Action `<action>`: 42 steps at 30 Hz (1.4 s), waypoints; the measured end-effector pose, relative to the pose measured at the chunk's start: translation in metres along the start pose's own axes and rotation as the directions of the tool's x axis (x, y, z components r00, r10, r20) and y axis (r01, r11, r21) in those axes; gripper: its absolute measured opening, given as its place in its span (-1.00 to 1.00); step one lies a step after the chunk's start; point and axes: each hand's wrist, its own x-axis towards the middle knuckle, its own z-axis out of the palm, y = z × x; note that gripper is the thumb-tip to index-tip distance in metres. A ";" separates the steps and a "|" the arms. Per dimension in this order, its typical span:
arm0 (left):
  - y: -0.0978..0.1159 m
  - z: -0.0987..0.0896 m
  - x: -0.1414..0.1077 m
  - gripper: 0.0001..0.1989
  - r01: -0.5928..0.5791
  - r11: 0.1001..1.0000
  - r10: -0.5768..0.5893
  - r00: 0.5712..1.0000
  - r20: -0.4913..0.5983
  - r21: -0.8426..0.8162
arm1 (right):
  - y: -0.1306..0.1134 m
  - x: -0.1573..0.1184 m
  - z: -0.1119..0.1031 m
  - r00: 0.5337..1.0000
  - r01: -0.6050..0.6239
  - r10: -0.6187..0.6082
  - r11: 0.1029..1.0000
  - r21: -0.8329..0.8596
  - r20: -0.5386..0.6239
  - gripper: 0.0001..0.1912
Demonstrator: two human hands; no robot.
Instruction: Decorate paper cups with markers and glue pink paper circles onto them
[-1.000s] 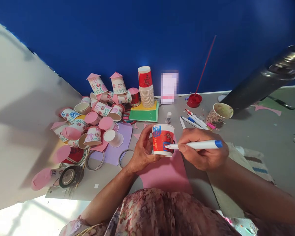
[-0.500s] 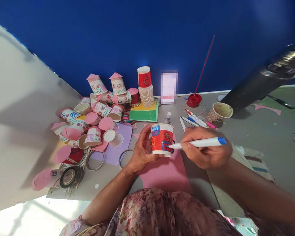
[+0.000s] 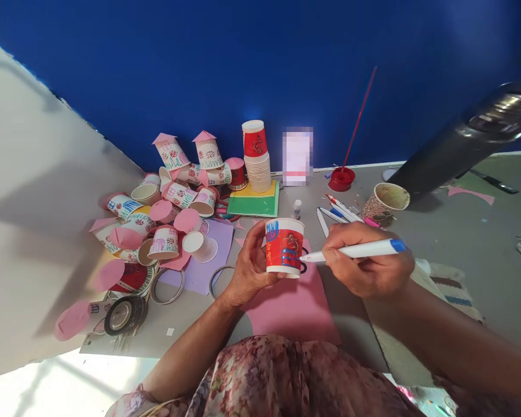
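A red and white paper cup (image 3: 283, 246) is held up in my left hand (image 3: 249, 269), fingers round its left side and thumb under its base. Blue marker lines show on the cup: an arch shape at upper left and a window-like box lower down. My right hand (image 3: 371, 260) grips a white marker (image 3: 351, 251) with a blue end, its tip at the cup's right side by the blue box. Below the cup lies a sheet of pink paper (image 3: 293, 315).
Decorated paper cups with pink tops (image 3: 178, 194) pile up at the left. A cup stack (image 3: 259, 171) stands on a green and yellow pad (image 3: 254, 202). More markers (image 3: 341, 208), a patterned cup (image 3: 386, 200) and a dark cylinder (image 3: 451, 147) are at the right. Tape rolls (image 3: 125, 315) lie at left.
The blue box on the cup has more lines. The cup has turned slightly, and the marker tip has shifted a little with it.
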 end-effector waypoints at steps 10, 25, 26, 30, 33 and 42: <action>-0.002 0.002 0.002 -0.09 -0.009 0.999 0.009 1.000 -0.008 0.038 | 0.003 -0.006 0.005 0.998 0.000 0.002 1.000 0.023 -0.061 -0.85; 0.003 0.005 0.001 -0.10 -0.003 0.999 0.002 1.000 0.013 0.053 | -0.001 -0.001 0.004 0.998 -0.044 0.043 0.999 0.023 0.036 -0.86; 0.004 0.005 0.001 -0.10 -0.002 0.998 0.001 1.000 0.008 0.055 | -0.002 -0.001 0.004 0.998 -0.050 0.049 0.998 0.022 0.044 -0.86; 0.004 0.006 0.001 -0.10 0.005 0.998 -0.005 1.000 -0.006 0.062 | -0.005 0.001 0.004 0.998 -0.047 0.046 0.999 0.014 0.052 -0.87; 0.004 0.006 0.001 -0.10 0.001 0.998 -0.001 1.000 -0.004 0.056 | -0.006 0.002 0.004 0.998 -0.024 0.024 1.000 0.007 0.055 -0.86; 0.005 0.006 0.000 -0.10 0.023 0.997 -0.021 0.999 -0.025 0.073 | -0.007 0.004 0.004 0.998 -0.003 0.002 1.000 0.014 0.058 -0.87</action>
